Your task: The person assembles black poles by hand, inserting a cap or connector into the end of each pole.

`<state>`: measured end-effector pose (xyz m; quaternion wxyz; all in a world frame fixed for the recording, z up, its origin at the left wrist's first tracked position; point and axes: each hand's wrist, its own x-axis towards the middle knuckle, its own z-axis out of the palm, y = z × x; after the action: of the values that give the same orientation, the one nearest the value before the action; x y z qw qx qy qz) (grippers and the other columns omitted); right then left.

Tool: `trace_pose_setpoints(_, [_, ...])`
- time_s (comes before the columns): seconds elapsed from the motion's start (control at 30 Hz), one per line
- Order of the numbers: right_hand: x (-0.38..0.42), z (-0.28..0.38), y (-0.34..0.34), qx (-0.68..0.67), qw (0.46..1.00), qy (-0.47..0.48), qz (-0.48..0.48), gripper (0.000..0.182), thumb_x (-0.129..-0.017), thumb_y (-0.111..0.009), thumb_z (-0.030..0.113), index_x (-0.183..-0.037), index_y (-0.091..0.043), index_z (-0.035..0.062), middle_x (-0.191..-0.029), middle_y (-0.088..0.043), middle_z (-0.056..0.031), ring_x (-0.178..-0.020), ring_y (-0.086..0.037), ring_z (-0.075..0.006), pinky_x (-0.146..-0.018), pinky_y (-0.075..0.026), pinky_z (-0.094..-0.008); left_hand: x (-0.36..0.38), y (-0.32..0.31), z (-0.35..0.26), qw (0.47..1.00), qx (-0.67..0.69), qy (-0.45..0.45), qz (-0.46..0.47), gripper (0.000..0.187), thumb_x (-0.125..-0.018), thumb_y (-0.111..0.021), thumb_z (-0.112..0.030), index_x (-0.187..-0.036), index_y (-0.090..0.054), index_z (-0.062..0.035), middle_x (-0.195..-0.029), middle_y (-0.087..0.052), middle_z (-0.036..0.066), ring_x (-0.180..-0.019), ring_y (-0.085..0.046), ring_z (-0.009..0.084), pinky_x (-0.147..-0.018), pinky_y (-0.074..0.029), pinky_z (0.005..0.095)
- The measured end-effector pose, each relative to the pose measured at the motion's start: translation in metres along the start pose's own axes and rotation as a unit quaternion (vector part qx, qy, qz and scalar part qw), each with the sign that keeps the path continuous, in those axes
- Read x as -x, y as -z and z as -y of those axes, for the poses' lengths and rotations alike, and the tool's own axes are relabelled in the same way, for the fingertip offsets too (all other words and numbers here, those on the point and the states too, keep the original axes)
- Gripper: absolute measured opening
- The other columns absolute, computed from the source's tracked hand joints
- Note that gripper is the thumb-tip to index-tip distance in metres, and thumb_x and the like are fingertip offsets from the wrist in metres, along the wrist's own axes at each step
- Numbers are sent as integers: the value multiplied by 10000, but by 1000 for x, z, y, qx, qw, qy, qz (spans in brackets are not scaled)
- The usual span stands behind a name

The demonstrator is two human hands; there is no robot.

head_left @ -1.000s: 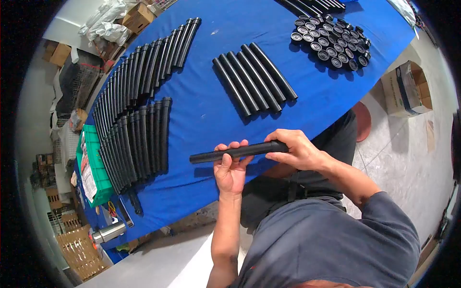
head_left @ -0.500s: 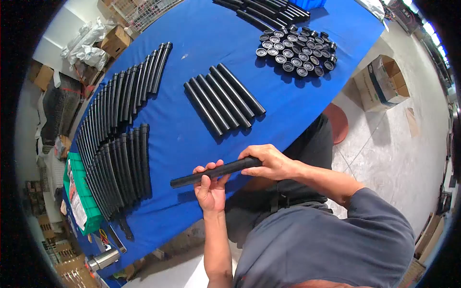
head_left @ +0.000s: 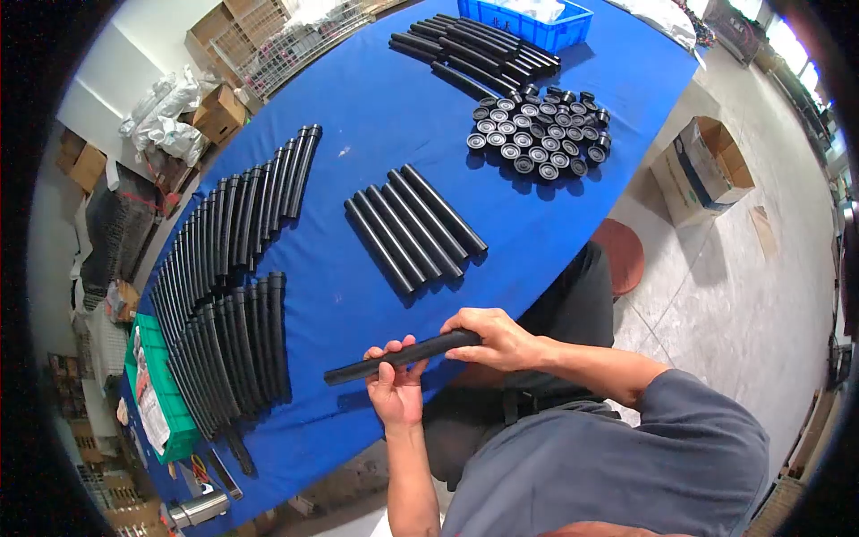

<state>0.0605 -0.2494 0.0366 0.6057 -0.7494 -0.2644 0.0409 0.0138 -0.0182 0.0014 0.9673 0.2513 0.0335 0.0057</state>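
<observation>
A black tube (head_left: 362,369) is held slantwise over the near edge of the blue-covered table (head_left: 349,304). My left hand (head_left: 396,389) grips its middle from below, thumb on the near side and fingers behind. Around its right end, my right hand (head_left: 497,339) is closed, hiding that end. Just beyond lie several plain black tubes (head_left: 414,228) side by side. Farther back sits a cluster of round black caps (head_left: 539,132). On the left, capped black tubes (head_left: 234,219) lie in two rows.
More black tubes (head_left: 474,49) lie at the far end beside a blue crate (head_left: 559,31). A green bin (head_left: 170,385) stands at the left edge, near a metal cylinder (head_left: 199,508). On the floor to the right are a red stool (head_left: 619,255) and an open cardboard box (head_left: 702,170).
The view has tilted up, so the table and everything on it sit lower in the frame and the blue crate shows more. Both hands keep their hold on the tube.
</observation>
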Motion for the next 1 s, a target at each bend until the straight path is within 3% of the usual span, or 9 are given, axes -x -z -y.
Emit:
trace_pose_setpoints(0.2, [0,2,-1,14,1000,15,-2,356,-885,-804,198,-1147,-653,9,-989,-681,-152,-892,-682,-324,-769,-530,-409,0,2,-3,1000,-12,8,22,263,-1002,-649,-113,-1260,-596,-94,-1270,-667,168,-1274,-608,384,-1000,-575,616])
trace_pose_setpoints(0.3, [-1,8,0,90,995,37,17,367,-873,-808,161,-1165,-637,17,-993,-666,-158,-888,-679,-347,-767,-541,-431,-1,-10,-2,999,-5,22,-25,280,-997,-650,-89,-1271,-591,-89,-1278,-667,175,-1279,-605,383,-1005,-578,601])
trace_pose_setpoints(0.4, [-1,20,1,165,981,92,34,382,-859,-811,126,-1176,-624,24,-996,-654,-164,-891,-674,-366,-765,-550,-448,-1,2,-2,999,19,26,0,290,-982,-663,-58,-1262,-587,-81,-1282,-669,182,-1282,-604,387,-1027,-566,590])
trace_pose_setpoints(0.57, [-8,34,18,31,995,-22,91,433,-934,-734,315,-1166,-653,-42,-977,-702,-232,-910,-688,-419,-784,-545,-470,1,-5,-1,999,33,23,19,302,-959,-687,-24,-1228,-565,-86,-1250,-678,192,-1260,-619,394,-1020,-571,584])
trace_pose_setpoints(0.7, [-6,28,15,30,994,-54,90,392,-945,-720,295,-1149,-662,-35,-968,-697,-232,-901,-681,-419,-777,-536,-475,1,-2,1,999,17,18,27,297,-954,-694,-17,-1202,-555,-100,-1219,-684,189,-1243,-629,395,-1008,-578,582])
trace_pose_setpoints(0.8, [-1,17,7,54,997,-7,61,385,-955,-720,299,-1167,-665,-17,-913,-668,-187,-836,-665,-356,-726,-514,-439,1,-2,-1,999,11,22,25,299,-951,-700,-20,-1196,-553,-105,-1206,-685,183,-1238,-633,393,-1006,-578,586])
trace_pose_setpoints(1.0, [0,16,7,65,996,-6,61,378,-958,-713,294,-1171,-652,-11,-882,-640,-178,-823,-649,-357,-720,-505,-448,1,-4,1,1000,-3,11,25,308,-950,-704,-23,-1205,-552,-105,-1207,-685,183,-1228,-639,393,-1000,-582,584])
